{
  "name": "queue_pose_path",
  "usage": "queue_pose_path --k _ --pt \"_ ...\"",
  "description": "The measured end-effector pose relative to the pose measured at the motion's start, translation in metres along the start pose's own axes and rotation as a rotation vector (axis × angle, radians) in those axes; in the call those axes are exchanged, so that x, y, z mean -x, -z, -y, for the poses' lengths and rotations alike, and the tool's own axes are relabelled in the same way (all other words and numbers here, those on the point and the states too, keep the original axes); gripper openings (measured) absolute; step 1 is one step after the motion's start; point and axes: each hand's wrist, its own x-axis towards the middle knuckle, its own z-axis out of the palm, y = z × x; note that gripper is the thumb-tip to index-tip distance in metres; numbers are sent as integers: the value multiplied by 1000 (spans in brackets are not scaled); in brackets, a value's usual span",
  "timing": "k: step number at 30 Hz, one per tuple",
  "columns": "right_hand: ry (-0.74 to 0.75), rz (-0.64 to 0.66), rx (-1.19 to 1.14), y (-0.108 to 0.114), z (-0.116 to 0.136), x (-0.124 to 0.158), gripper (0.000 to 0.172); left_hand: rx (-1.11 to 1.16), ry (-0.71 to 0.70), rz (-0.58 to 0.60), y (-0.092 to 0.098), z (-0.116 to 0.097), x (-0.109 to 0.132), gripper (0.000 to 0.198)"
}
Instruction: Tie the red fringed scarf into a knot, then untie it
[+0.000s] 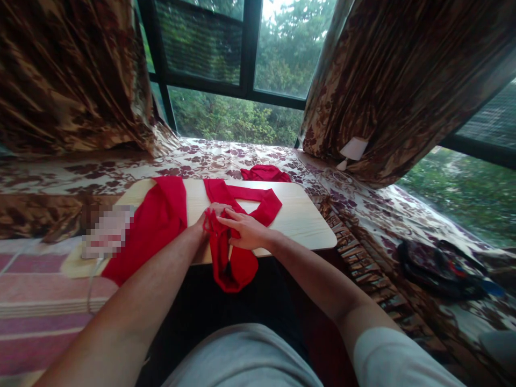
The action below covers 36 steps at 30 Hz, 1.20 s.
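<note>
A long red scarf (244, 269) with a fringed end lies in a bent loop on a small pale wooden table (300, 215), and part of it hangs over the near edge. My left hand (213, 211) is closed on the scarf near its fringe, with some fingers hidden behind the cloth. My right hand (245, 230) meets it from the right, fingers laid across the scarf and the thumb lower down, with red fabric between them. The two hands touch or nearly touch.
A wider red cloth (161, 226) covers the table's left part, beside a blurred-out object (107, 231) with a cable. More red fabric (266, 173) lies beyond the table on the flowered sill cover. A small lamp (353, 149) and a dark bag (439, 271) are to the right.
</note>
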Motion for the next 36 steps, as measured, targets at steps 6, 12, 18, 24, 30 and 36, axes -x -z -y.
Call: queue_pose_path --k 6,12,18,24,30,36 --pt "-65 -24 16 -5 -14 -6 77 142 10 74 16 24 -13 45" --pt "-99 35 21 0 -41 -12 73 66 -74 -23 8 30 -23 35" --pt "-96 40 55 1 -63 -25 73 -169 -106 -127 -2 35 -28 32" --pt "-113 15 32 0 -70 -33 69 -255 -75 -148 -4 36 -30 41" --pt "-143 -10 3 1 -66 -32 63 -256 -63 -157 -3 32 -30 42" --pt "-140 -25 -8 1 -66 -32 63 -251 -52 -170 -4 30 -31 40"
